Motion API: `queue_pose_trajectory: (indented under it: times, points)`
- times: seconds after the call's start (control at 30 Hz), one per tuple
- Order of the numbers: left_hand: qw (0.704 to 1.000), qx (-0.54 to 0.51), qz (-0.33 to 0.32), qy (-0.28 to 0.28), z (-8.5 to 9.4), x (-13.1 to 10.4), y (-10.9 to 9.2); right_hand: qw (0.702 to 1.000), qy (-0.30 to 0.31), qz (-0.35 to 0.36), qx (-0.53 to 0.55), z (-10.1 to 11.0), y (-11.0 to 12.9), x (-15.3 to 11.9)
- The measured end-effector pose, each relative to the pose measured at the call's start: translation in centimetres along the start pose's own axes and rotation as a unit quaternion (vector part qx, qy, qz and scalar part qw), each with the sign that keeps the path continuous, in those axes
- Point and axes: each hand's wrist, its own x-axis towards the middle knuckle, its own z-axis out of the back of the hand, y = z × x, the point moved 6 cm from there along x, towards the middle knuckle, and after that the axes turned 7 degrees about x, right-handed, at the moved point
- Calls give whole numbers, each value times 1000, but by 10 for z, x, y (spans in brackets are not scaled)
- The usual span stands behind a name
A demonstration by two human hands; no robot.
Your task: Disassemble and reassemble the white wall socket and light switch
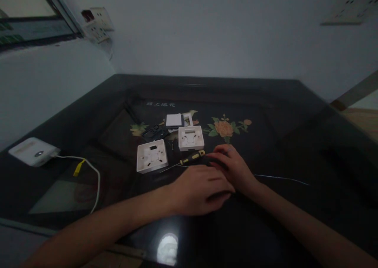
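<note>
My left hand [203, 189] reaches in over the dark tabletop with its fingers curled to the right; whatever lies in them is hidden. Close against it, my right hand [233, 165] has bent fingers pointing left, and I cannot make out what they hold. A thin pale wire [280, 177] comes out on both sides of the hands; its middle is covered. Just beyond the left hand lies a screwdriver [193, 157] with a black and yellow handle. Two white square mounting boxes [152, 156] [191, 138] stand behind it.
Behind the boxes are a white switch panel [174, 120], a white frame [188, 119] and black plastic parts [155, 133]. Small screws [173, 145] lie between the boxes. At left sits a white device [34, 152] with a cable [97, 177]. Wall sockets [99, 26] are at the back left.
</note>
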Motion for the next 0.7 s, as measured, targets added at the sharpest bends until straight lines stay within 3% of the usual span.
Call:
queue_pose_trajectory:
  times: [0.07,0.17,0.4,0.7]
  points:
    - [995,-56,29,79,-42,2,2,998,-8,-40,54,8,-5,-12]
    - [989,-92,53,102,-72,5,11,987,-12,-86,135,12,-7,-25]
    - [975,-174,75,116,-69,5,25,958,-25,-108,266,8,-6,-31]
    - [965,-190,83,160,-83,-3,24,921,11,-114,372,-4,23,-47]
